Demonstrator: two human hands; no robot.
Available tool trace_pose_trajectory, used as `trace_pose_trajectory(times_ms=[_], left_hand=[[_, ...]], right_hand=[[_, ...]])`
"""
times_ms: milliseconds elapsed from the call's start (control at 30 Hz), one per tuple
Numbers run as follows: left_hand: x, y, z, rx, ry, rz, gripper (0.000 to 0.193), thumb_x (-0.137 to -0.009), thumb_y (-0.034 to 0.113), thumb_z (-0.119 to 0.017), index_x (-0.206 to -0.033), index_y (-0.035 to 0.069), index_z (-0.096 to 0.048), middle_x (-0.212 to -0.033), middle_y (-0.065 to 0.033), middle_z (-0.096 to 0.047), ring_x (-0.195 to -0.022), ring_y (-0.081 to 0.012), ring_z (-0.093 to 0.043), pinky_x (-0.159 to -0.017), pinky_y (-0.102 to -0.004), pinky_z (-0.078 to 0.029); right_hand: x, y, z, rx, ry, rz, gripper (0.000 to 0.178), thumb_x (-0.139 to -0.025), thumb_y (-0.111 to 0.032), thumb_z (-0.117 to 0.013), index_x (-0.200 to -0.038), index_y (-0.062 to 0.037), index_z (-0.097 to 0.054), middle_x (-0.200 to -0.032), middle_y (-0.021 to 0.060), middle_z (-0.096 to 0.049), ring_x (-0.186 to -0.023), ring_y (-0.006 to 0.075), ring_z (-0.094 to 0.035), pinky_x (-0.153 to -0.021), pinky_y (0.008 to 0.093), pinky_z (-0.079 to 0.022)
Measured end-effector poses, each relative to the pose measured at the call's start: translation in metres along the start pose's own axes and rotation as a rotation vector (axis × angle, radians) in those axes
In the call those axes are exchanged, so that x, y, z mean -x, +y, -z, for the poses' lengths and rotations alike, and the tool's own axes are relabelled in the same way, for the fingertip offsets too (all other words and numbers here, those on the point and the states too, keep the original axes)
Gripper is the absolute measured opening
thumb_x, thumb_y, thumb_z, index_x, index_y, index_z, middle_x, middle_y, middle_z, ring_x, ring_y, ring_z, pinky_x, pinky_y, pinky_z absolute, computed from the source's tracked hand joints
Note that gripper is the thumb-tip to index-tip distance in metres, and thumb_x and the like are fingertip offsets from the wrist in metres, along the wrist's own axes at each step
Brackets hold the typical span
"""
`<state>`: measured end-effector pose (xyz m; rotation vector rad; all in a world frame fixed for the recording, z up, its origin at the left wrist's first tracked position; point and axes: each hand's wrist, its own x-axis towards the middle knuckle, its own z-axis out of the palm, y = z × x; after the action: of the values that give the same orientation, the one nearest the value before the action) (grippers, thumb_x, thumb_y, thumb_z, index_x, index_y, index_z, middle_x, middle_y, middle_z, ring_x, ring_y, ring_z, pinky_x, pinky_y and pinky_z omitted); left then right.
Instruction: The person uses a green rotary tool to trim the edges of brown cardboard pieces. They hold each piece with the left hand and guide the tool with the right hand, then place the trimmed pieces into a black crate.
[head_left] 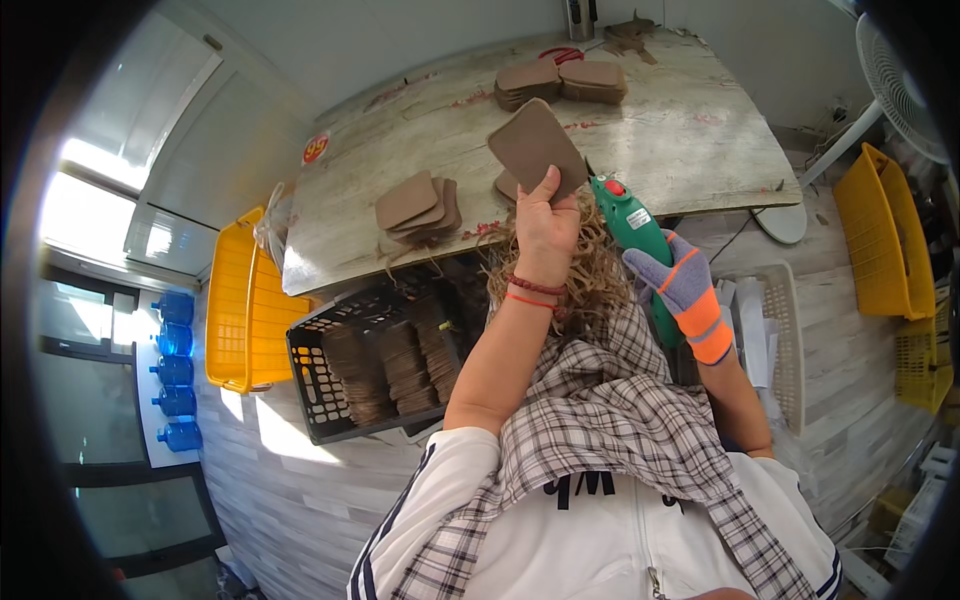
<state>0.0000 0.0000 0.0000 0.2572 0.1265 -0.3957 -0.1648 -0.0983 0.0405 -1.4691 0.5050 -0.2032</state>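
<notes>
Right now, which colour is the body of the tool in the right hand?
The tool is mostly green, with a red part; best in head view.

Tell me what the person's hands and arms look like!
The left hand is bare, with a dark red bracelet and a thin orange-red band at the wrist. The right hand wears a grey-purple glove with bright orange parts. The sleeves are white with dark stripes.

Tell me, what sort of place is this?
Probably a small workshop: brown rounded pads sit stacked on a worn table, a black crate holds more brown pieces, and the gloved right hand grips a green handheld tool.
</notes>
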Motion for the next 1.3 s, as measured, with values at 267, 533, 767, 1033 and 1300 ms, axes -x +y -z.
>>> trace_pose_trajectory(times_ms=[267,533,767,1033,1300], left_hand=[[0.023,-0.013,0.003,-0.044,0.012,0.065,0.039,-0.085,-0.011,-0.056,-0.119,0.006,-0.049,-0.119,-0.0084,-0.057,-0.11,-0.0243,-0.056,-0.099,-0.0381,-0.047],[0.021,-0.001,0.01,-0.21,-0.126,0.087,0.037,-0.086,-0.011,-0.054,-0.12,0.004,-0.049,-0.118,-0.01,-0.057,-0.108,-0.0249,-0.057,-0.096,-0.0385,-0.049],[0.028,-0.009,0.016,-0.097,-0.149,0.147,0.037,-0.087,-0.011,-0.053,-0.121,0.003,-0.048,-0.119,-0.0112,-0.057,-0.109,-0.0258,-0.058,-0.097,-0.0379,-0.049],[0.027,-0.013,0.02,-0.143,-0.132,0.159,0.036,-0.086,-0.01,-0.054,-0.119,0.004,-0.049,-0.118,-0.0104,-0.057,-0.107,-0.0243,-0.058,-0.094,-0.038,-0.051],[0.034,-0.007,0.016,-0.33,-0.145,0.121,0.029,-0.085,-0.011,-0.056,-0.11,0.003,-0.056,-0.107,-0.0092,-0.064,-0.096,-0.0213,-0.063,-0.085,-0.0349,-0.054]], right_hand=[[-0.009,0.003,0.006,0.041,0.106,0.052,0.037,-0.078,-0.023,-0.077,-0.1,0.001,-0.058,-0.067,0.0013,-0.06,-0.05,0.006,-0.053,-0.045,0.0209,-0.042],[-0.002,-0.01,0.013,0.002,0.068,0.001,0.035,-0.079,-0.022,-0.077,-0.097,0.0003,-0.058,-0.068,0.0012,-0.06,-0.049,0.0059,-0.054,-0.044,0.0207,-0.042],[0.004,-0.017,0.01,0.0,0.079,0.011,0.03,-0.081,-0.019,-0.073,-0.097,0.0009,-0.058,-0.068,0.0029,-0.058,-0.049,0.009,-0.055,-0.045,0.023,-0.046],[0.009,-0.018,0.01,-0.04,0.05,0.007,0.035,-0.08,-0.021,-0.075,-0.1,0.001,-0.058,-0.07,0.0031,-0.061,-0.048,0.0082,-0.056,-0.043,0.0216,-0.044],[0.01,-0.025,0.018,0.036,0.045,0.03,0.036,-0.08,-0.021,-0.075,-0.102,0.0011,-0.058,-0.071,0.003,-0.061,-0.049,0.0076,-0.055,-0.045,0.0219,-0.045]])
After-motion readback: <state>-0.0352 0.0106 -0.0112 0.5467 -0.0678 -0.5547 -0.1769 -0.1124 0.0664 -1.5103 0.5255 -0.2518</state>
